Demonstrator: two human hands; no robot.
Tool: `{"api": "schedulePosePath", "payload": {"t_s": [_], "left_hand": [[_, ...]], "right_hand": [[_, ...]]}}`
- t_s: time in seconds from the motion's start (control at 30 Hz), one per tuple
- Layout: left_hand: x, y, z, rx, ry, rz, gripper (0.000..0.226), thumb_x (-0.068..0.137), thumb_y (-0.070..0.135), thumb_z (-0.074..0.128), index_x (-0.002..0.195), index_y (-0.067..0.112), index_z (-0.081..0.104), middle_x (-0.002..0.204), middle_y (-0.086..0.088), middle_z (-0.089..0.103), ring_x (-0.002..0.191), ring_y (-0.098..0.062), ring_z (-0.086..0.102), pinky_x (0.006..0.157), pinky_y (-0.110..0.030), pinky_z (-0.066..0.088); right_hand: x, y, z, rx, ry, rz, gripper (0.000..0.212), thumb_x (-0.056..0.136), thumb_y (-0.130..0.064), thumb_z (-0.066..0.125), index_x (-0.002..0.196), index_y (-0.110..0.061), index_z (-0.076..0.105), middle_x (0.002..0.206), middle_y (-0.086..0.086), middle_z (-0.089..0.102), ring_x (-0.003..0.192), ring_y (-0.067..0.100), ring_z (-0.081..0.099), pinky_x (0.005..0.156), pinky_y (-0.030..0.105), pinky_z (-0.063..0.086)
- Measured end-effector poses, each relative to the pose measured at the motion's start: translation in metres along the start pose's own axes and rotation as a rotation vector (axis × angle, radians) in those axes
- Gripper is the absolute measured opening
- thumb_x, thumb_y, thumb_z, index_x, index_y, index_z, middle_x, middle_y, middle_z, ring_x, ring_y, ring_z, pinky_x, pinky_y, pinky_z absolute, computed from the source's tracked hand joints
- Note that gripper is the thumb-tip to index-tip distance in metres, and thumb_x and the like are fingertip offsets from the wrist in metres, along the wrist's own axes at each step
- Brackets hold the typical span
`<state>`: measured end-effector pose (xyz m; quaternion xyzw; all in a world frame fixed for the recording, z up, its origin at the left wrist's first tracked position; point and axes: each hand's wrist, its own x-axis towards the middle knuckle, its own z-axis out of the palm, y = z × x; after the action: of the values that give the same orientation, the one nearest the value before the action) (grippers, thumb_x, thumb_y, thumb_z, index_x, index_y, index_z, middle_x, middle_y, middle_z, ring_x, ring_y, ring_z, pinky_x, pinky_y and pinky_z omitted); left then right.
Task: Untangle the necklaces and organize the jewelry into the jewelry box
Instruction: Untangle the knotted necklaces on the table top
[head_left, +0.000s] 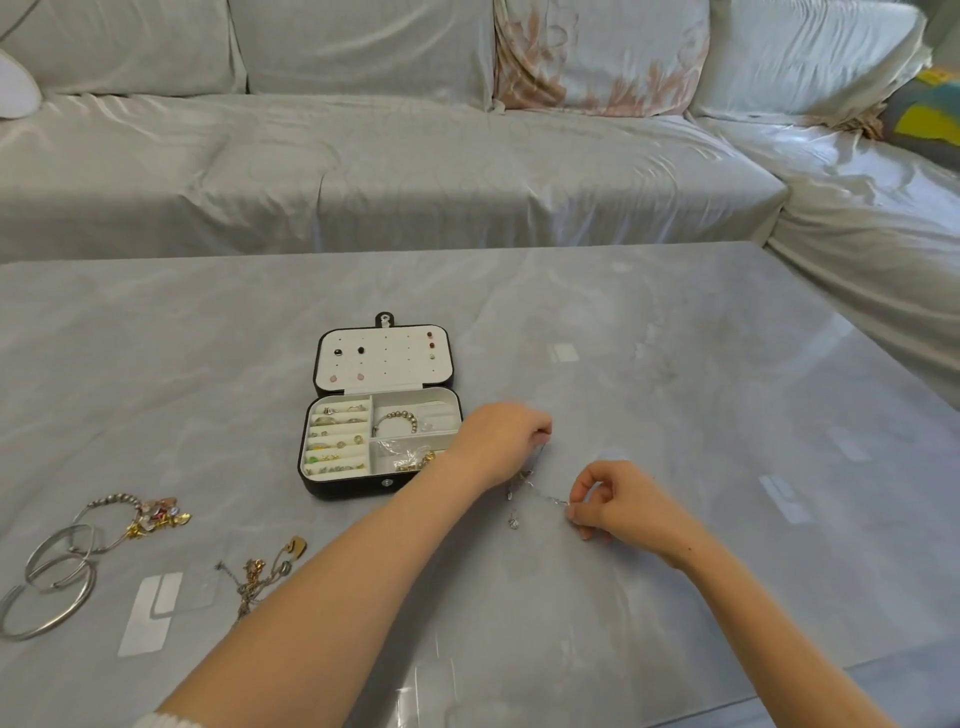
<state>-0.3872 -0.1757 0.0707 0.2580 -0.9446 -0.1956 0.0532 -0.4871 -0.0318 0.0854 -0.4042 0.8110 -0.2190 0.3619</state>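
Two hands pinch a thin silver chain necklace (540, 496) over the shiny grey table (727, 389), just right of the open black jewelry box (347, 490): left hand (498, 441) higher, right hand (618, 501) lower.

Pale covered sofa (395, 156) behind glossy grey table (675, 364)

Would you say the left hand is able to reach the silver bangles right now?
Probably not yet: the left hand pinches the thin silver necklace with the right hand; otherwise the way to the bangles looks open.
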Motion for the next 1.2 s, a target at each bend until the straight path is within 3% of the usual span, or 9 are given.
{"api": "schedulePosePath", "payload": {"t_s": [0.27,0.37,0.5,0.6,0.73,0.9,1.0,1.1,1.2], "left_hand": [[0.005,-0.011,0.003,-0.009,-0.045,-0.067,0.023,0.097,0.026,0.044,0.11,0.021,0.063,0.111,-0.005,0.055,0.104,-0.024,0.053,0.072,-0.026,0.031],[-0.001,-0.016,0.0,-0.08,-0.039,-0.064,0.023,0.096,0.026,0.048,0.113,0.02,0.062,0.113,-0.006,0.052,0.104,-0.025,0.052,0.079,-0.028,0.035],[-0.019,-0.026,-0.027,-0.278,0.157,-0.076,0.021,0.093,0.018,0.053,0.111,0.018,0.065,0.11,-0.007,0.054,0.104,-0.021,0.051,0.082,-0.021,0.032],[-0.048,-0.049,-0.053,-0.266,0.355,-0.215,0.017,0.091,0.02,0.056,0.101,0.023,0.069,0.104,0.001,0.058,0.099,-0.017,0.051,0.077,-0.022,0.03],[-0.09,-0.08,-0.065,-0.124,0.273,-0.369,0.009,0.087,0.033,0.061,0.09,0.032,0.069,0.102,0.007,0.056,0.102,-0.015,0.049,0.078,-0.026,0.033],[-0.105,-0.09,-0.061,-0.081,0.164,-0.405,0.005,0.076,0.042,0.069,0.078,0.045,0.065,0.099,0.014,0.049,0.104,-0.011,0.044,0.088,-0.029,0.037],[-0.102,-0.092,-0.057,-0.006,0.146,-0.421,0.007,0.075,0.047,0.068,0.081,0.045,0.066,0.101,0.014,0.047,0.104,-0.011,0.041,0.091,-0.031,0.033],[-0.098,-0.092,-0.052,0.044,0.184,-0.432,0.006,0.077,0.046,0.066,0.081,0.042,0.067,0.101,0.013,0.048,0.103,-0.012,0.041,0.088,-0.03,0.027],[-0.097,-0.092,-0.046,0.067,0.254,-0.439,0.004,0.077,0.04,0.066,0.079,0.038,0.068,0.1,0.012,0.051,0.101,-0.012,0.042,0.086,-0.03,0.027]], "right_hand": [[0.005,0.004,0.006,-0.234,0.098,-0.032,0.012,0.078,-0.026,0.067,0.071,-0.025,0.057,0.062,-0.008,0.06,0.061,0.006,0.053,0.064,0.026,0.045],[0.004,0.002,0.007,-0.315,0.099,-0.035,0.014,0.079,-0.035,0.066,0.072,-0.029,0.055,0.067,-0.012,0.054,0.069,0.008,0.051,0.061,0.024,0.04],[-0.004,-0.011,0.006,-0.576,0.222,-0.076,0.019,0.083,-0.048,0.06,0.089,-0.03,0.057,0.079,-0.014,0.051,0.087,0.011,0.053,0.063,0.023,0.032],[-0.005,-0.033,0.012,-0.406,0.349,-0.18,0.016,0.086,-0.042,0.059,0.08,-0.027,0.062,0.071,-0.011,0.057,0.079,0.012,0.057,0.059,0.025,0.036],[0.01,-0.069,0.03,-0.207,0.239,-0.318,0.015,0.087,-0.03,0.058,0.075,-0.025,0.067,0.073,-0.012,0.06,0.071,0.009,0.052,0.067,0.025,0.041],[0.041,-0.1,0.056,-0.433,0.214,-0.297,0.019,0.086,-0.036,0.059,0.075,-0.024,0.069,0.065,-0.008,0.055,0.074,0.018,0.053,0.059,0.024,0.038],[0.053,-0.117,0.068,-0.652,0.196,-0.278,0.029,0.08,-0.044,0.063,0.091,-0.018,0.071,0.088,-0.001,0.068,0.083,0.02,0.06,0.061,0.024,0.041],[0.057,-0.134,0.071,-0.827,0.124,-0.241,0.038,0.078,-0.051,0.064,0.095,-0.017,0.06,0.079,-0.004,0.056,0.078,0.02,0.057,0.053,0.022,0.033],[0.06,-0.145,0.074,-0.934,0.082,-0.216,0.042,0.079,-0.048,0.066,0.104,-0.017,0.051,0.08,-0.005,0.044,0.078,0.019,0.052,0.062,0.024,0.036]]}}
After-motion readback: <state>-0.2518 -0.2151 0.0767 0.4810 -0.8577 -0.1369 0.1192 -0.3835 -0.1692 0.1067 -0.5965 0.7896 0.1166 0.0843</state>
